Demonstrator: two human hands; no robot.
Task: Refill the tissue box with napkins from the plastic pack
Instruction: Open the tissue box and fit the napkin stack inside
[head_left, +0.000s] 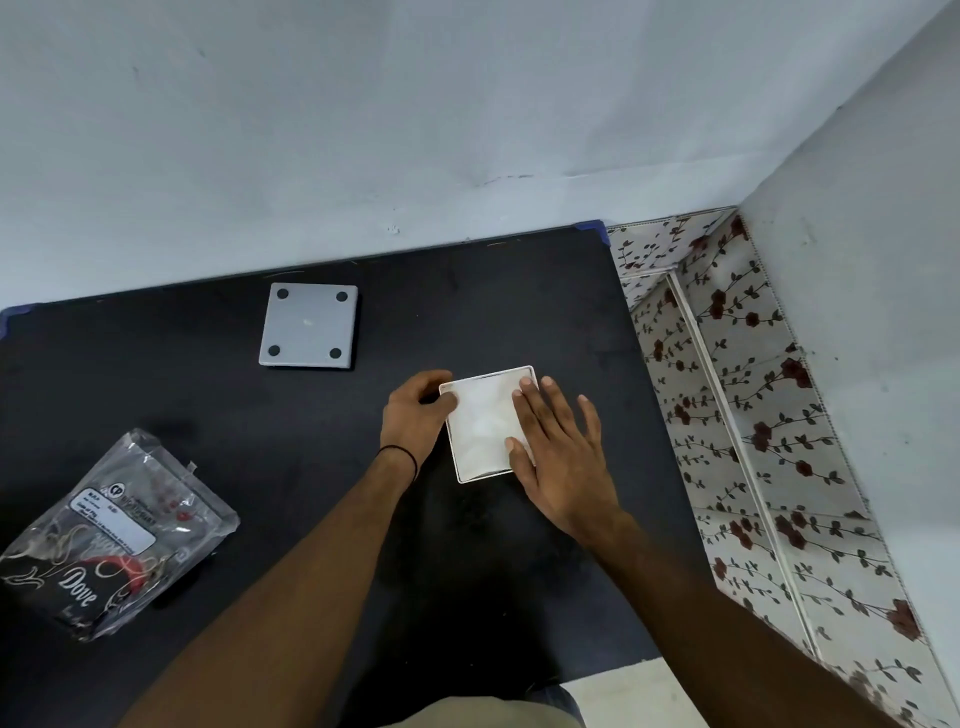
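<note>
My left hand (418, 415) grips the left side of the white square tissue box (488, 375), fingers curled round its wall and thumb on the near-left corner of the rim. My right hand (558, 452) lies flat with straight fingers on the right part of the white napkins (480, 423) that fill the box, and I read it as pressing them down. It grasps nothing.

The box sits open side up on the black surface (208, 395). I judge the filling done, or nearly done, with closing the box as the coming step.

That step turns on the grey square base plate (310, 326). It lies beyond the box and to its left, well apart, with its four black feet up. It is square like the box and turned only slightly against it, so I see no long axis to align. My left hand is the nearer one and would have to let go of the box to fetch it.

The clear plastic pack (119, 535) lies crumpled far to the near left of the box. I cannot tell if any napkins remain inside.
</note>
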